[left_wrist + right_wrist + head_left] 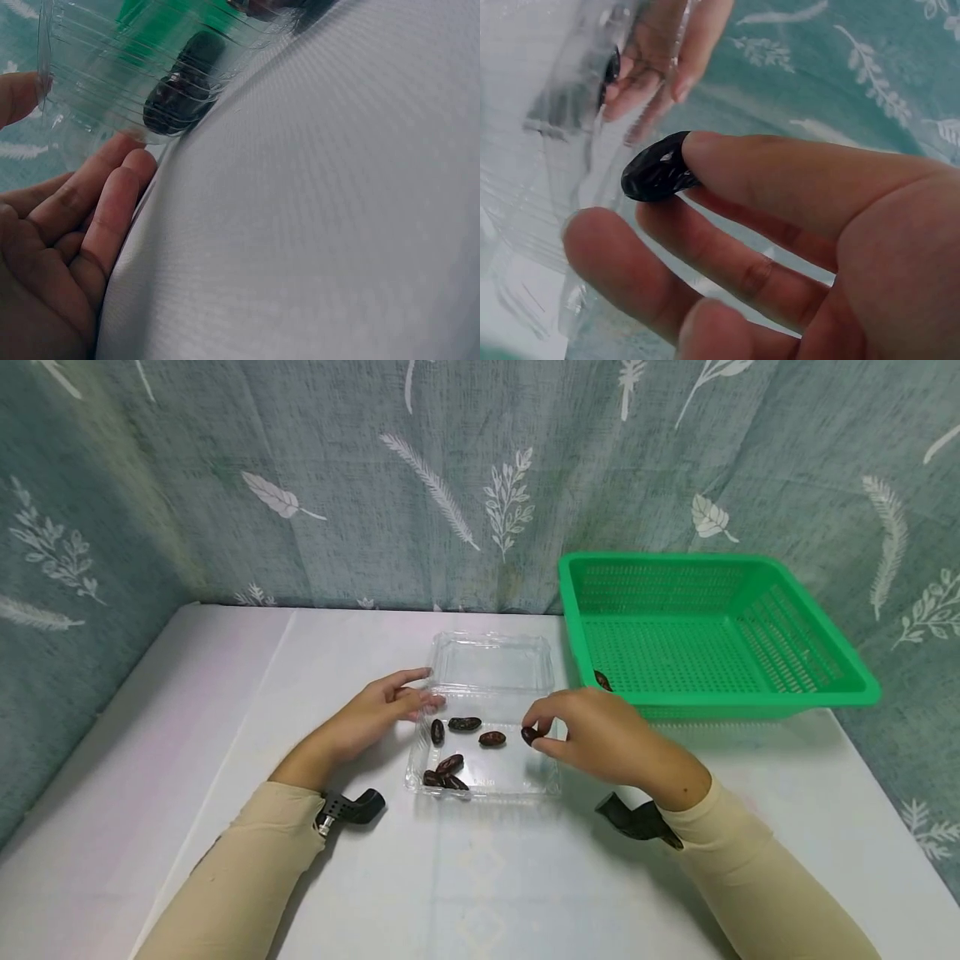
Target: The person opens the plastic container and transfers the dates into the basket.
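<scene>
My right hand (607, 735) pinches a dark, glossy date (658, 169) between thumb and fingertips, over the right side of a clear plastic clamshell box (517, 777). The box lies with its lid (491, 664) folded back away from me. Inside it, several dates sit apart or clustered, among them one date (492, 739) near the middle and another date (451, 765) in the front left group. My left hand (375, 714) rests at the box's left side near the hinge. Its fingers are loosely extended, with fingertips (127, 142) right at the clear wall.
A green plastic basket (720, 700) with slotted walls stands at the back right, beside the box. One date (602, 680) lies in its front left corner. A leaf-patterned curtain (465, 485) hangs behind the white-covered table (300, 877).
</scene>
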The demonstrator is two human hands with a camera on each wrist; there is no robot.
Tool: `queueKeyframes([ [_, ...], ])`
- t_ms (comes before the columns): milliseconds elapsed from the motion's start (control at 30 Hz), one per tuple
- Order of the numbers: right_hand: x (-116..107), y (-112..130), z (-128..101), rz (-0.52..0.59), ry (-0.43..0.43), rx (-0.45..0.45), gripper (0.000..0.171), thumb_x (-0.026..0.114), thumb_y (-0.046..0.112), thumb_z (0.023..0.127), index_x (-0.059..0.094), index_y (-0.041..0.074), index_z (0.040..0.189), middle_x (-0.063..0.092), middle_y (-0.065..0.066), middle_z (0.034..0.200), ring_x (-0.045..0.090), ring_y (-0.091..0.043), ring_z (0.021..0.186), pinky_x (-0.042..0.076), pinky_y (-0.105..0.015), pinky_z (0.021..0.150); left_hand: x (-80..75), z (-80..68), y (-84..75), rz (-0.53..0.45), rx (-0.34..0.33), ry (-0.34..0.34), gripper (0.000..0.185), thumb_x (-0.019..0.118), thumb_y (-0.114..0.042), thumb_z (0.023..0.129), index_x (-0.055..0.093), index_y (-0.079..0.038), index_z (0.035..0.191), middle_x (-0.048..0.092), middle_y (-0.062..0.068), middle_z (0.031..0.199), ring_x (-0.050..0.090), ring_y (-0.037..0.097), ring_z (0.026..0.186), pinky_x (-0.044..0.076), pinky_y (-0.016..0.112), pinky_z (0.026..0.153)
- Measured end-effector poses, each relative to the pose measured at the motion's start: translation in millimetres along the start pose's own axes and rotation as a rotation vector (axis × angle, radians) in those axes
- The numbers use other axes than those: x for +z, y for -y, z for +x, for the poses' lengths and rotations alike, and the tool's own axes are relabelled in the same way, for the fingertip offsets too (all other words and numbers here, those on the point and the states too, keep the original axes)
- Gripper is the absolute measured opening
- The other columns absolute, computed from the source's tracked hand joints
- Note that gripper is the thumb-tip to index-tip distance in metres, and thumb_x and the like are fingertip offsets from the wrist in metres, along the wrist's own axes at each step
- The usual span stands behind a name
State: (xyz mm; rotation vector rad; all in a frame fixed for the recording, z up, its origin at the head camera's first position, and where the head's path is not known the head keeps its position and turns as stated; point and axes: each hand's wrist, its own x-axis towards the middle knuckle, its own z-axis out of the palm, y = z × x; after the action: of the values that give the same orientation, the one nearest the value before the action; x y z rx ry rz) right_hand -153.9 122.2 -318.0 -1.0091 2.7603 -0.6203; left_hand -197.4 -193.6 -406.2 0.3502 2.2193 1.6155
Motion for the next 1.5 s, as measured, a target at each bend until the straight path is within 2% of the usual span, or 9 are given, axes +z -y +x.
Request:
queueKeyframes([
  [67, -3, -1, -1, 0.012, -0.008, 0.002, 0.015, 0.075, 0.013, 0.088, 0.075, 0.02, 0.102, 0.07, 0.008, 0.088, 0.048, -0.003, 0.055, 0.043, -0.023, 0.056, -0.2, 0.2, -0.2, -0.003, 0.0, 0.0, 0.058, 0.05, -0.028, 0.106, 0.03, -0.007, 0.156, 0.063, 0.018, 0.135, 0.059, 0.031, 0.128, 0.049, 0.026, 0.097],
  [167, -6, -2, -3, 0.037, -0.011, 0.015, 0.016, 0.074, 0.013, 0.089, 0.075, 0.019, 0.104, 0.07, 0.008, 0.09, 0.048, -0.003, 0.054, 0.043, -0.023, 0.056, 0.8, -0.6, -0.4, -0.004, -0.006, 0.008, 0.058, 0.05, -0.028, 0.106, 0.03, -0.007, 0.156, 0.062, 0.018, 0.136, 0.059, 0.032, 0.128, 0.048, 0.026, 0.098],
  [433, -19, -6, -7, 0.091, -0.084, 0.021, 0.023, 0.075, 0.013, 0.09, 0.074, 0.013, 0.113, 0.072, 0.002, 0.097, 0.052, -0.009, 0.059, 0.046, -0.025, 0.056, 1.2, 0.2, -0.9, -0.006, -0.003, -0.002, 0.059, 0.051, -0.029, 0.106, 0.03, -0.007, 0.156, 0.063, 0.018, 0.136, 0.059, 0.032, 0.127, 0.049, 0.026, 0.098],
  [633, -27, -12, -10, 0.107, -0.144, 0.053, 0.022, 0.073, 0.013, 0.091, 0.074, 0.015, 0.113, 0.074, 0.0, 0.099, 0.054, -0.01, 0.058, 0.045, -0.026, 0.054, 1.5, -0.1, 0.0, -0.011, -0.004, 0.013, 0.059, 0.05, -0.028, 0.106, 0.029, -0.005, 0.156, 0.062, 0.019, 0.136, 0.058, 0.032, 0.129, 0.049, 0.025, 0.097],
  [900, -38, -29, -9, 0.136, -0.314, 0.014, 0.02, 0.073, 0.009, 0.091, 0.074, 0.01, 0.111, 0.075, -0.006, 0.1, 0.06, -0.012, 0.064, 0.047, -0.025, 0.054, 0.5, 0.6, -1.1, -0.001, -0.008, -0.003, 0.06, 0.051, -0.03, 0.105, 0.03, -0.007, 0.156, 0.063, 0.017, 0.136, 0.06, 0.031, 0.127, 0.046, 0.031, 0.102],
  [1067, -41, -43, -8, 0.166, -0.407, 0.064, 0.018, 0.073, 0.013, 0.092, 0.074, 0.01, 0.11, 0.075, -0.008, 0.099, 0.065, -0.014, 0.065, 0.047, -0.024, 0.051, -0.3, 0.8, -1.1, 0.011, -0.009, 0.004, 0.059, 0.05, -0.03, 0.106, 0.03, -0.007, 0.156, 0.063, 0.017, 0.136, 0.06, 0.031, 0.126, 0.045, 0.032, 0.103],
  [1200, -44, -56, -4, 0.155, -0.466, 0.103, 0.019, 0.072, 0.015, 0.093, 0.074, 0.009, 0.111, 0.074, -0.01, 0.098, 0.069, -0.02, 0.069, 0.047, -0.024, 0.055, -1.3, 1.2, -1.9, 0.01, -0.006, -0.001, 0.059, 0.05, -0.03, 0.106, 0.03, -0.007, 0.156, 0.063, 0.018, 0.136, 0.059, 0.032, 0.127, 0.047, 0.032, 0.102],
  [1367, -45, -75, -3, 0.14, -0.442, 0.19, 0.022, 0.069, 0.015, 0.095, 0.071, 0.006, 0.115, 0.074, -0.014, 0.105, 0.072, -0.028, 0.087, 0.051, -0.031, 0.068, -1.7, 1.6, -1.5, 0.013, -0.012, 0.001, 0.06, 0.05, -0.031, 0.106, 0.03, -0.008, 0.157, 0.062, 0.017, 0.136, 0.059, 0.032, 0.127, 0.045, 0.033, 0.103],
  [1500, -46, -86, -4, 0.132, -0.387, 0.257, 0.024, 0.067, 0.018, 0.096, 0.07, 0.005, 0.116, 0.073, -0.016, 0.108, 0.07, -0.032, 0.096, 0.051, -0.04, 0.072, -0.8, 1.3, -0.4, 0.01, -0.013, -0.002, 0.059, 0.051, -0.03, 0.106, 0.03, -0.008, 0.156, 0.062, 0.017, 0.136, 0.059, 0.032, 0.127, 0.045, 0.034, 0.104],
])
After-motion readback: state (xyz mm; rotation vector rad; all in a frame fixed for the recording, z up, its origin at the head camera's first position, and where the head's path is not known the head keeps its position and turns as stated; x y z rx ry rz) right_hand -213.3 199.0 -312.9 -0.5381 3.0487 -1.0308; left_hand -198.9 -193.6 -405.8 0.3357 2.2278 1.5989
